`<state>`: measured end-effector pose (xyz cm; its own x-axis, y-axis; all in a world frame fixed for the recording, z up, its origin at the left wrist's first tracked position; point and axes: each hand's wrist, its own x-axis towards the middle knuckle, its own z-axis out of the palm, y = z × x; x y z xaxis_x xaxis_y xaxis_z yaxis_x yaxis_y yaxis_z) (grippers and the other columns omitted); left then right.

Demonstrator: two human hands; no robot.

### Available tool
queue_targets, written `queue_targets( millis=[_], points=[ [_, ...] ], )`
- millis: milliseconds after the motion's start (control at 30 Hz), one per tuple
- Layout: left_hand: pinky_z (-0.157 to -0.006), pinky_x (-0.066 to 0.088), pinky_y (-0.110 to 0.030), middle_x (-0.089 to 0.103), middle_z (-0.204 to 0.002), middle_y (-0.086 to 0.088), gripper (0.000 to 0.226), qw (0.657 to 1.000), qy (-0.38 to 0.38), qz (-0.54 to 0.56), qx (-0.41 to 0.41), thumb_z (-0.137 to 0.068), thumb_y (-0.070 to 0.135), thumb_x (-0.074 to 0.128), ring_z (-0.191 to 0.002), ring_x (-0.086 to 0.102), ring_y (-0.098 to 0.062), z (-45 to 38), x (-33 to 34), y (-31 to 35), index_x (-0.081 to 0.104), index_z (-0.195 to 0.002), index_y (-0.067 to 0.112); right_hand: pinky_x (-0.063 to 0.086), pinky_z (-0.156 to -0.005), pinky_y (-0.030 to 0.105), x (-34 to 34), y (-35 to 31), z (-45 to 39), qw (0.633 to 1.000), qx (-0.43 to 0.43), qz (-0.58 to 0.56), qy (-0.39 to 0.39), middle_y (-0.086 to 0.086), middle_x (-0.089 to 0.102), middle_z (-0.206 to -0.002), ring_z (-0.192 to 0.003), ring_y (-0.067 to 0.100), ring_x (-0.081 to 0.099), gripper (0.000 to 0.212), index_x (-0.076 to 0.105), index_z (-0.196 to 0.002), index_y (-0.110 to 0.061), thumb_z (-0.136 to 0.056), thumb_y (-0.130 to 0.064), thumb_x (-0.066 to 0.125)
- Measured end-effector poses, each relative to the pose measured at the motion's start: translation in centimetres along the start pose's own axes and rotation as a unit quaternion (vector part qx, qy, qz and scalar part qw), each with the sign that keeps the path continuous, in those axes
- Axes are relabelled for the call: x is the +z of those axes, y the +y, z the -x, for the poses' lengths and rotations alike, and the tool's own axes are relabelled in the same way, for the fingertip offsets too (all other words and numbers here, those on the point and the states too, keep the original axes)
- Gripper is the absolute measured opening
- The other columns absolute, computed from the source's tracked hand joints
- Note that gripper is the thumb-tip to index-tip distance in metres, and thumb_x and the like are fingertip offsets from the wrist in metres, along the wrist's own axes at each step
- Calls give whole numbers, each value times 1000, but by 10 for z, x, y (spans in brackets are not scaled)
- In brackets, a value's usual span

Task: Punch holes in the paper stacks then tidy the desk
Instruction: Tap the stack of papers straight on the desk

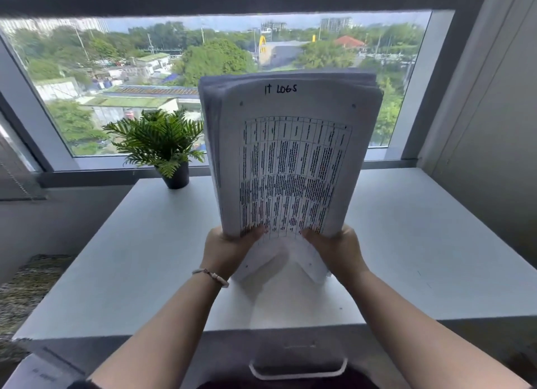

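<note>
A thick paper stack (290,156) stands upright above the white desk (130,258), its top sheet printed with a table and hand-lettered "IT LOGS". Two punched holes show near its top edge. My left hand (229,249) grips the stack's lower left corner and my right hand (337,249) grips the lower right corner. Below the hands, the bottom edges of loose white sheets (279,266) fan out and rest on the desk. No hole punch is in view.
A small potted fern (162,144) in a black pot stands at the desk's back left by the window. A grey wall closes the right side. Below the desk's front edge sits a dark object with a white handle (299,371). A grey rug (26,293) lies at left.
</note>
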<state>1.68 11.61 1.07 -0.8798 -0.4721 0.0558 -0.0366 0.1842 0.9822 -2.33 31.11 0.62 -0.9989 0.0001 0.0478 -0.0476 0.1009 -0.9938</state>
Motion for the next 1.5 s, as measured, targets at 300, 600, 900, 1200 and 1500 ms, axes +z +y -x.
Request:
queue_targets(
  millis=[300, 600, 900, 1200, 1500],
  points=[
    [-80, 56, -38, 75, -93, -2, 57, 988, -93, 119, 7, -44, 36, 92, -93, 70, -25, -5, -29, 22, 73, -93, 14, 57, -84, 46, -7, -25, 1, 996, -2, -76, -54, 0, 76, -89, -84, 18, 70, 25, 73, -89, -17, -68, -10, 85],
    [-79, 55, -57, 71, -87, -12, 17, 969, -82, 110, 206, -66, 32, 81, -81, 66, -29, -20, -39, 133, 75, -78, 21, 54, -89, 52, -20, -141, -24, 975, -127, -154, -98, 17, 71, -103, -98, 36, 68, 19, 68, -100, -9, -81, -4, 71],
    [-77, 54, -59, 70, -90, -19, 14, 968, -58, 116, 213, -70, 19, 81, -81, 66, -32, -21, -37, 133, 73, -78, 11, 55, -87, 51, -19, -134, -23, 975, -170, -141, -29, 16, 73, -98, -95, 35, 69, 13, 71, -91, -16, -81, -9, 74],
    [-90, 53, -48, 74, -98, -7, 18, 990, -101, 80, 62, -75, 12, 78, -98, 69, -27, -20, -25, 70, 73, -93, 15, 53, -92, 49, -27, -76, -38, 993, -32, -58, -95, 6, 75, -95, -92, 27, 70, 22, 72, -96, -15, -77, -5, 76],
    [-82, 53, -57, 70, -101, -23, 32, 947, -40, 257, -189, -82, 8, 70, -91, 68, -41, -27, -11, 37, 61, -110, -4, 57, -77, 33, -67, -43, -33, 953, 177, -197, -146, 13, 70, -104, -86, 17, 73, 55, 71, -101, -10, -76, -59, 65]
  ],
)
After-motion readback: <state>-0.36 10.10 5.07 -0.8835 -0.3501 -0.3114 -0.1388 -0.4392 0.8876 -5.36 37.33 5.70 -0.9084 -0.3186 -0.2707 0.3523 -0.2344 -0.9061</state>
